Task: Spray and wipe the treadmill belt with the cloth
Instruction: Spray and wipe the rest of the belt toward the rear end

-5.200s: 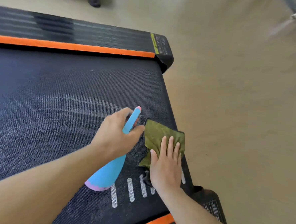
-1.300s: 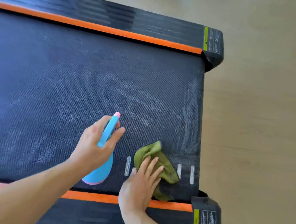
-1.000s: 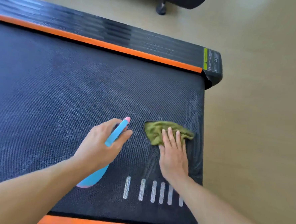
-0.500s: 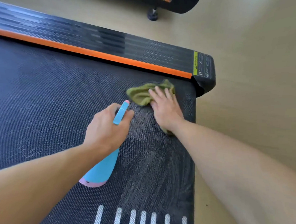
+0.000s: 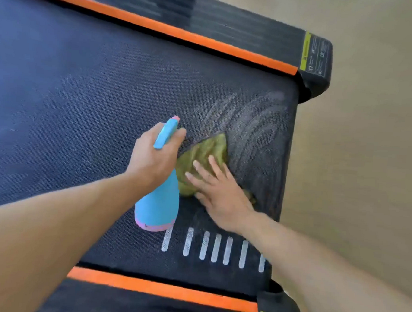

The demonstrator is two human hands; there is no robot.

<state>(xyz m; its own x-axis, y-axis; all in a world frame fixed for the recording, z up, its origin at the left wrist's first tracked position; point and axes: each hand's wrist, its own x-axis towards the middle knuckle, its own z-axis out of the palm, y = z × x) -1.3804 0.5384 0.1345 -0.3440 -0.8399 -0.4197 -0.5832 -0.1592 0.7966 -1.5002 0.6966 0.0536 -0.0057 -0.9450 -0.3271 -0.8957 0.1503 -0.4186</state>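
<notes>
L hand (image 5: 155, 158) grips bottle (image 5: 160, 201) | R hand (image 5: 218, 192) flat on cloth (image 5: 203, 158), seemingly

Open belt (image 5: 71, 94) left of hands

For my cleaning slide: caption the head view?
Left hand holds blue spray bottle; right hand presses green cloth on treadmill belt.

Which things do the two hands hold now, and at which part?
The left hand grips the blue spray bottle at its neck. The right hand holds nothing; its straight fingers press the green cloth onto the belt.
</notes>
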